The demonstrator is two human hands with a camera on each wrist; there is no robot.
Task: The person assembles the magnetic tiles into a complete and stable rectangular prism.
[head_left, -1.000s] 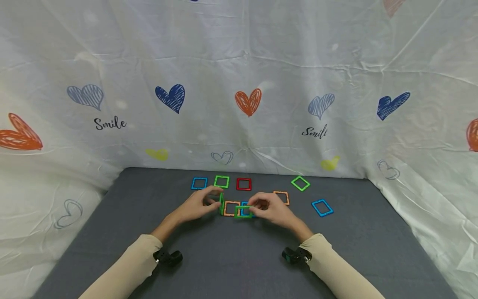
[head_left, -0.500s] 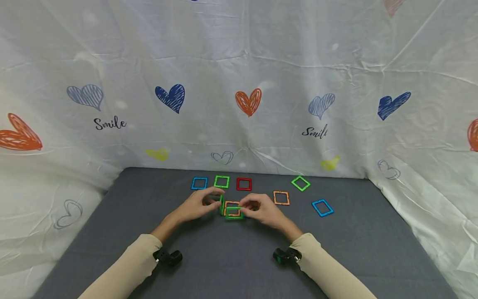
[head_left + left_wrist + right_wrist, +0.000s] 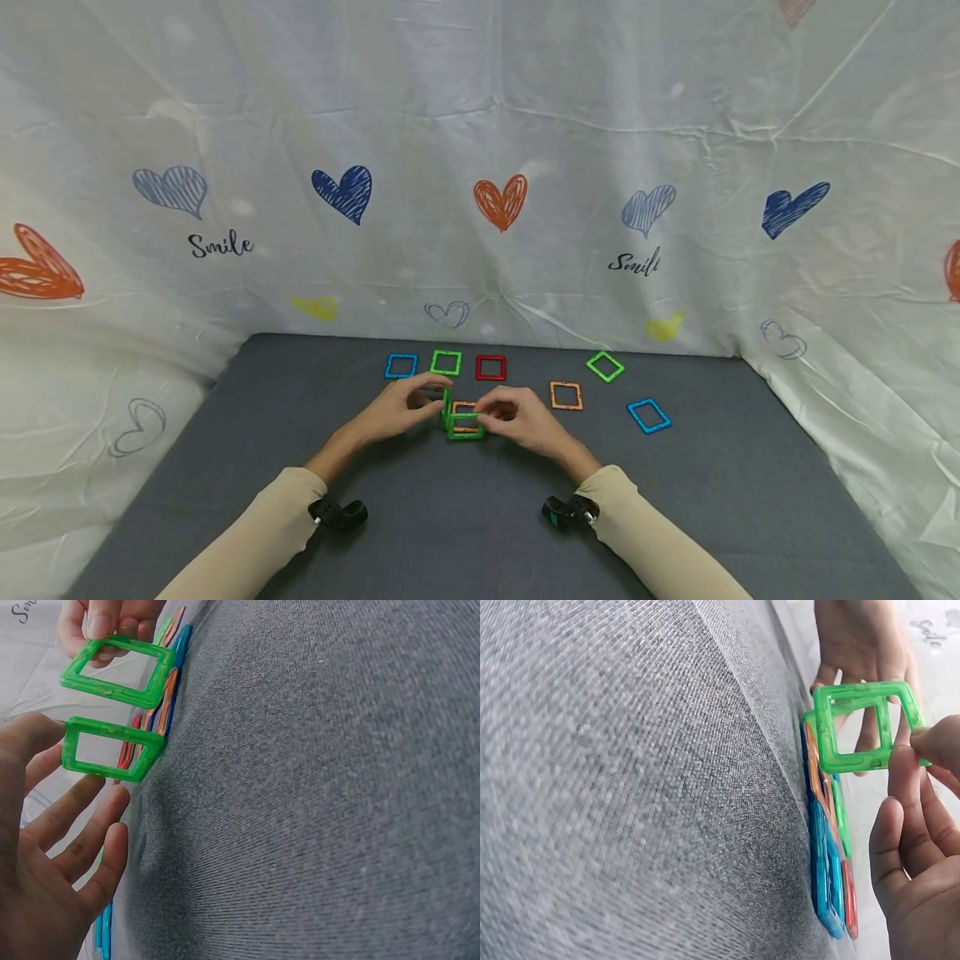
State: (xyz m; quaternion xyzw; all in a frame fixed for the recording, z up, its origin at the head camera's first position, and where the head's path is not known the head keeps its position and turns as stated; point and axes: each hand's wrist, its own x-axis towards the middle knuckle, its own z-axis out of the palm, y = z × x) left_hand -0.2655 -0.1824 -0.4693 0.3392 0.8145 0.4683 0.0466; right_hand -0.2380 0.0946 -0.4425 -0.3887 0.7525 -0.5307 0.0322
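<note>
Green square frame [image 3: 855,762] is pinched upright by the fingers of the right hand [image 3: 521,417], beside a second green frame [image 3: 112,776] gripped by the fingers of the left hand [image 3: 401,410]; whether the frames touch is unclear. They partly hide an orange frame [image 3: 465,405]. The white backdrop [image 3: 420,275] reads "Smile". A red frame [image 3: 491,378] lies beyond on the worktop [image 3: 480,533].

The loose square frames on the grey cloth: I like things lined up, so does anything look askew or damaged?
Two lie askew on the right: a green frame, turned like a diamond, and a blue frame, also rotated. The red frame in the back row sits nearly straight, so they stand out. No damage shows.
</note>
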